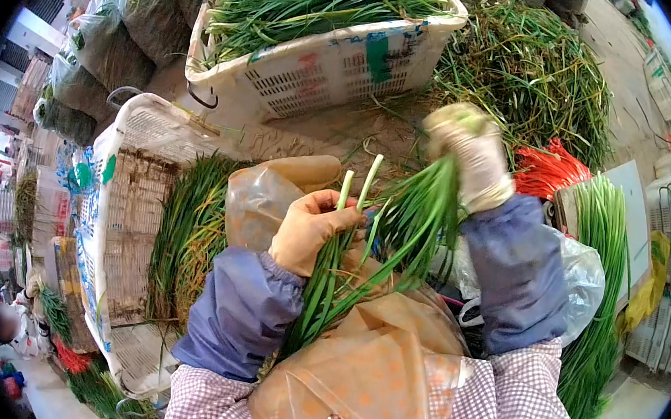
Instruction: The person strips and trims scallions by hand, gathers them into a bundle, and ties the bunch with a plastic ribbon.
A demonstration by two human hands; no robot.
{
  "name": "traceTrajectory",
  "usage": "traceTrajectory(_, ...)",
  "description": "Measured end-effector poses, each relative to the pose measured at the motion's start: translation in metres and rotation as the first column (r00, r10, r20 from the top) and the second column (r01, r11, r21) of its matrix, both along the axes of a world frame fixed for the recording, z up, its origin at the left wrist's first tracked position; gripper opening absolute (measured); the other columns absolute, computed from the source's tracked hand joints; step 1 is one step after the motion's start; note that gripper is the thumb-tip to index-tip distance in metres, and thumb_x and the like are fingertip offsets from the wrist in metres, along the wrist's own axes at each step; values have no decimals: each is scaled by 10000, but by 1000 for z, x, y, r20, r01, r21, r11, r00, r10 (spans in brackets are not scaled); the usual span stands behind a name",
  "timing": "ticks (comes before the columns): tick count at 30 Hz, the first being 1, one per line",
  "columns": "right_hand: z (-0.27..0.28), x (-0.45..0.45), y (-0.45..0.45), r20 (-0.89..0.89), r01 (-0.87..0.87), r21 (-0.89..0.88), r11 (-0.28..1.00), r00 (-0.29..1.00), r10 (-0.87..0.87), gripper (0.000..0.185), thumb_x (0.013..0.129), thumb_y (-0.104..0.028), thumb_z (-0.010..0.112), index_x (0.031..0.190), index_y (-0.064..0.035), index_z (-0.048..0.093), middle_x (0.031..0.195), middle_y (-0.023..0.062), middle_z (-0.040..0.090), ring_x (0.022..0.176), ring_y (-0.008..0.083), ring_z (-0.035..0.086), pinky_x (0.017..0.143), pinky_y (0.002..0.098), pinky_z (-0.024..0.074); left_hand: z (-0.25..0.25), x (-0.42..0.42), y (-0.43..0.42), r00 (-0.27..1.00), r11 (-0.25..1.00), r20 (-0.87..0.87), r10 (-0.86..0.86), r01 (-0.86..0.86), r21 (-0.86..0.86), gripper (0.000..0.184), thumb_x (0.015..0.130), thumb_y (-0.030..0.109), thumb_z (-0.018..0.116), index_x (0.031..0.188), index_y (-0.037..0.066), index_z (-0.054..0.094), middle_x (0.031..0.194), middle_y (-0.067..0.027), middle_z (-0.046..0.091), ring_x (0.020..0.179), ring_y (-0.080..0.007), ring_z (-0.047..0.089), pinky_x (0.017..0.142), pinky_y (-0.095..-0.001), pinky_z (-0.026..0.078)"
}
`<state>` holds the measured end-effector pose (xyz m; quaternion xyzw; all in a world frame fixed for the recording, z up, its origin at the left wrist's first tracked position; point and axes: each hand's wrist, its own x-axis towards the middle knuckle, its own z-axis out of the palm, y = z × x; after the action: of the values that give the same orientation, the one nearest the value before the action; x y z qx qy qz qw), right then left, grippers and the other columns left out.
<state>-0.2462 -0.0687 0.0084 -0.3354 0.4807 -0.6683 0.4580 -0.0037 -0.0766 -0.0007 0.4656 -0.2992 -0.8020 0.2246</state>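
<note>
My left hand (309, 231), in a cream glove, pinches a few garlic chives (337, 246). Their pale stem ends point up past the fingers and the green leaves trail down over my lap. My right hand (470, 154), gloved and smeared by motion, is raised to the right with its fingers closed round a bunch of garlic chives (425, 218). Those leaves hang below it and fan toward my left hand. A translucent tan plastic apron (377, 367) covers my lap under both hands.
Ahead stands a white crate (324, 75) heaped with chives; another white crate (129, 214) lies at left. A pile of trimmings (526, 74) rises at far right, near red ties (549, 167). Trimmed chives (597, 299) lie at right. Filled bags (118, 39) line the back left.
</note>
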Motion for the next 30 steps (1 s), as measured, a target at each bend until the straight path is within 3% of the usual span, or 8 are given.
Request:
traceTrajectory(3,-1,-67,-3,0,93,-27,995,996,-93,136,778,-30,684,689,-39,582,659,13,548,544,109,524,516,224,432,-6,12,-1,999,999,6,-36,35,7,151,831,8,652,953,14,564,826,-119,655,672,-205,649,589,-310,547)
traceTrajectory(7,14,-34,21,-130,-232,163,959,959,254,318,772,-67,724,1063,13,625,772,-17,605,637,50,540,575,188,455,3,-11,-1,993,998,-111,35,-29,56,142,828,9,655,933,21,560,818,-94,641,673,-208,644,593,-313,545)
traceTrajectory(11,15,29,28,145,-396,181,900,916,374,263,778,-46,717,1023,6,639,775,24,626,641,77,579,578,212,485,5,-32,5,991,995,-95,-91,88,-38,114,846,39,651,928,42,572,816,-76,636,676,-174,631,590,-308,540)
traceTrajectory(15,2,2,14,35,-177,-86,981,983,180,119,772,-25,694,865,-5,623,772,59,629,606,106,585,553,231,494,6,-13,-4,995,995,-33,-90,91,37,79,873,72,637,930,44,590,848,-63,648,677,-159,630,626,-311,550)
traceTrajectory(18,0,-65,9,-57,169,50,984,984,-167,138,761,-57,738,869,-69,652,776,3,629,592,100,559,514,237,464,-2,5,-3,997,999,-75,23,-20,42,81,901,112,617,939,41,609,919,-75,666,737,-164,634,679,-319,548)
traceTrajectory(23,-5,-116,30,-274,228,-96,969,930,-246,123,774,-27,718,844,-77,629,780,31,645,688,131,610,651,272,533,13,18,-5,970,975,-206,130,-88,202,157,871,111,609,992,12,604,951,-118,647,830,-210,608,780,-333,506)
traceTrajectory(25,-3,-89,36,-308,13,-36,999,951,-24,164,824,-150,689,916,-50,596,737,32,616,670,128,599,606,264,507,5,15,-3,963,972,-223,150,-103,210,203,830,65,616,1022,10,581,936,-123,632,792,-215,598,729,-330,506)
traceTrajectory(30,11,24,32,-126,-403,287,869,883,452,234,793,-105,722,1005,-34,657,714,-11,599,584,64,554,535,208,458,0,7,8,979,998,-191,65,-59,37,197,847,12,588,1034,36,534,928,-116,611,766,-208,600,683,-328,522)
